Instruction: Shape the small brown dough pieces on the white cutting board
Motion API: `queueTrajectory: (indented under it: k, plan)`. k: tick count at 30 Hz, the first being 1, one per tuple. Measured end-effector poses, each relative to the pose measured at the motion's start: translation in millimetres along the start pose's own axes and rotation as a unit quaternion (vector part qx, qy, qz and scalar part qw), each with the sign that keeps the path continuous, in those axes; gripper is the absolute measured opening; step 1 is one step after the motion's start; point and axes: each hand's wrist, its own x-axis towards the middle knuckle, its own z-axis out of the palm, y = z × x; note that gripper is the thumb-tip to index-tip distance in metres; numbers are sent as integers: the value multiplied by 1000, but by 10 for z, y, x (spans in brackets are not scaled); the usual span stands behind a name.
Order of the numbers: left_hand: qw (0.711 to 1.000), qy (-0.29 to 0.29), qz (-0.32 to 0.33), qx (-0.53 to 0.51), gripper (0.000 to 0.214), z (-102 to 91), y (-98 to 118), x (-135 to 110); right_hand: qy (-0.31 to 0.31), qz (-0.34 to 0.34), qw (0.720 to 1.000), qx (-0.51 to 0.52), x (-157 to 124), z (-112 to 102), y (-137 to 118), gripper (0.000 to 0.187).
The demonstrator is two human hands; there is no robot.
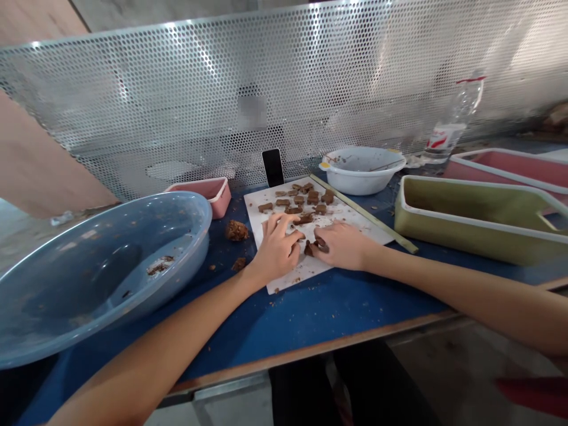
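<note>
My left hand [279, 245] rests over a white board [284, 283], its fingers bent and apart, near a flat brown piece [304, 219]. I see nothing held in it. Beside it my right hand [341, 244] has its fingers curled round a small dark brown piece [309, 249], low on the board. That piece is partly covered by the fingers. Behind both hands lie several small brown blocks [299, 200], clay-like in look, with crumbs around them. A rough brown lump [236, 230] sits on the table left of the board, with a smaller lump [238, 264] nearer me.
A large blue basin [186, 278] stands at the left, a small pink tub [220, 198] behind it. A phone [272, 167] leans against the perforated metal panel [186, 106]. A yellowish strip [368, 216] borders the board. White basin [364, 180], green tub [461, 231] and bottle [448, 133] stand right.
</note>
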Motion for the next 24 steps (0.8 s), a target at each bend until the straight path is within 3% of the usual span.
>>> queueTrajectory:
  k: [8,16,21,24]
  plan:
    - [1000,-9,-12,-7,27,-16,20,13,8,-14,999,50,20,109,48,22]
    - [1000,-5,-17,-11,28,-13,17,9,14,-8,996,90,-26,56,52,20]
    - [1000,-1,-12,-11,26,-22,17,13,104,-92,979,147,-76,18,251,18]
    - [1000,-3,-15,-12,26,-19,18,15,122,-127,971,163,-59,69,367,20]
